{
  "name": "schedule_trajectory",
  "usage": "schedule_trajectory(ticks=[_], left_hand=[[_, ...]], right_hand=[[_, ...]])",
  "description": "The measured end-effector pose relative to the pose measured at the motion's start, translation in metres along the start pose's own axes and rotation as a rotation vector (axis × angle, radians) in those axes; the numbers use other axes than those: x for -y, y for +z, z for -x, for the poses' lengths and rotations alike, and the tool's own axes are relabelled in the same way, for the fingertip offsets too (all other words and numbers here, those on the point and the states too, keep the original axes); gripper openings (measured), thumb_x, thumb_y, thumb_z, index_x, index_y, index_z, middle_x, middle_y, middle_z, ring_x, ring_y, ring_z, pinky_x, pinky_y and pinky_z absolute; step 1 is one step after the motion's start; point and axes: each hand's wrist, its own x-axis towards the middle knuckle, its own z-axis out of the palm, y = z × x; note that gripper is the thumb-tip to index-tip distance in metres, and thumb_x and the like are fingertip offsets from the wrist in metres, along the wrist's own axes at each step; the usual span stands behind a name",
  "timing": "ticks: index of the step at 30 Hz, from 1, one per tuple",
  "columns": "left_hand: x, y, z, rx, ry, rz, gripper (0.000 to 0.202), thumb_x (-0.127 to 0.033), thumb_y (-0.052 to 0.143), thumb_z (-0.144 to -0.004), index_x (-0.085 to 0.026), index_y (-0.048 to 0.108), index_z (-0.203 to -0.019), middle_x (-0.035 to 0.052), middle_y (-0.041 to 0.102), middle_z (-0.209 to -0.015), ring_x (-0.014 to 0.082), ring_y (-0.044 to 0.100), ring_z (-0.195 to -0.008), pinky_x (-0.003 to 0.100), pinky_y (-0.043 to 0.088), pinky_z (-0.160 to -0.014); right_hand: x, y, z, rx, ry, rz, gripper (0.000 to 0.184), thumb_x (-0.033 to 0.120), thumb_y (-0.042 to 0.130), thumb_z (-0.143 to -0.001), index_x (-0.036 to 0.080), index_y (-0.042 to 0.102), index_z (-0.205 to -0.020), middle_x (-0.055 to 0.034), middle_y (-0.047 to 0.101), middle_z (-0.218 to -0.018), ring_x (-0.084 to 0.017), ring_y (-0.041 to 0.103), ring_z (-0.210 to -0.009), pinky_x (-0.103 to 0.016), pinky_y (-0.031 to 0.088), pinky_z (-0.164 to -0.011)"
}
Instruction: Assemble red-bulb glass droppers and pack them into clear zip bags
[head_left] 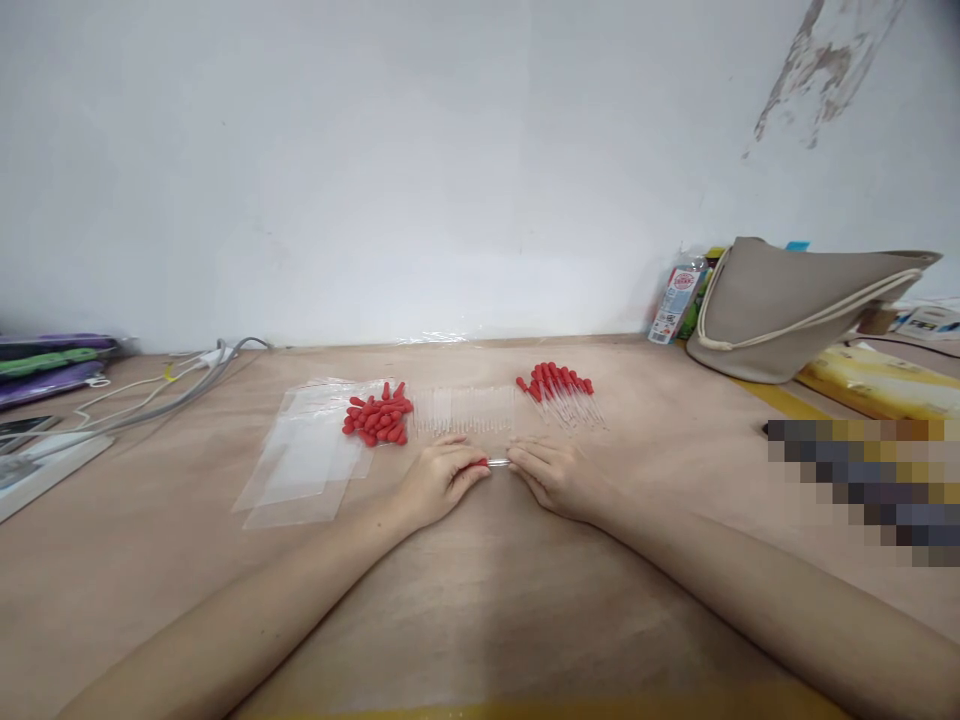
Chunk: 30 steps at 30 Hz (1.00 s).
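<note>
My left hand (444, 482) is closed around a red rubber bulb (481, 463), most of it hidden by the fingers. From the bulb a clear glass dropper tube (498, 463) runs across to my right hand (549, 474), whose fingers pinch its other end. Just beyond the hands lies a row of clear glass tubes (465, 410). Loose red rubber bulbs (377, 415) are heaped to the left of that row. On its right, several droppers with red bulbs (562, 390) lie side by side, their glass tips toward me.
Clear plastic bags (300, 465) lie flat under and beside the bulb heap. Cables (165, 395) and a white power strip (52, 470) are at far left. A grey-beige bag (795, 310), a carton (675, 303) and a yellow packet (877, 385) stand at right. A wall (450, 180) rises behind.
</note>
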Motion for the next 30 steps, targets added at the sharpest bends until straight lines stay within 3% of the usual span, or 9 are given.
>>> schedule_trajectory(ticks=[7, 14, 22, 26, 30], left_hand=[[-0.005, -0.001, -0.002, 0.034, 0.034, 0.017, 0.014, -0.020, 0.045, -0.086, -0.018, 0.059, -0.090, 0.0009, 0.067, -0.087, 0.0125, 0.061, -0.079, 0.035, 0.039, -0.093], [-0.005, 0.002, -0.002, 0.016, 0.120, 0.012, 0.014, -0.018, 0.046, -0.085, -0.017, 0.057, -0.094, 0.0022, 0.066, -0.089, 0.0124, 0.061, -0.081, 0.035, 0.039, -0.094], [0.001, 0.001, -0.003, 0.020, 0.136, -0.035, 0.015, -0.021, 0.047, -0.085, -0.019, 0.057, -0.095, 0.0026, 0.066, -0.094, 0.0135, 0.060, -0.088, 0.037, 0.037, -0.096], [0.006, -0.005, 0.002, -0.030, 0.007, -0.054, 0.029, -0.028, 0.053, -0.081, -0.018, 0.054, -0.108, 0.0070, 0.060, -0.109, 0.0185, 0.054, -0.103, 0.037, 0.040, -0.093], [0.004, -0.009, 0.007, 0.015, -0.077, 0.000, 0.034, -0.029, 0.051, -0.082, -0.019, 0.052, -0.115, 0.0080, 0.056, -0.116, 0.0194, 0.051, -0.108, 0.037, 0.043, -0.092]], right_hand=[[-0.001, 0.003, -0.001, -0.029, -0.052, -0.039, 0.019, 0.010, 0.042, -0.083, 0.014, 0.055, -0.096, -0.0080, 0.065, -0.091, -0.017, 0.058, -0.095, -0.030, 0.046, -0.086], [0.002, 0.006, -0.001, -0.047, -0.033, -0.105, 0.014, 0.014, 0.044, -0.084, 0.015, 0.056, -0.090, -0.0069, 0.065, -0.089, -0.015, 0.060, -0.088, -0.027, 0.048, -0.078], [0.004, 0.005, -0.007, 0.057, 0.036, -0.084, 0.018, 0.018, 0.041, -0.086, 0.015, 0.059, -0.088, -0.0060, 0.063, -0.084, -0.014, 0.056, -0.079, -0.027, 0.044, -0.072], [0.004, -0.010, -0.016, 0.120, 0.178, 0.126, 0.021, 0.022, 0.045, -0.084, 0.017, 0.063, -0.073, -0.0065, 0.059, -0.080, -0.016, 0.051, -0.076, -0.028, 0.039, -0.067], [-0.018, -0.022, -0.025, 0.142, 0.519, 0.212, 0.028, 0.026, 0.041, -0.085, 0.016, 0.063, -0.070, -0.0065, 0.057, -0.077, -0.014, 0.050, -0.067, -0.025, 0.035, -0.060]])
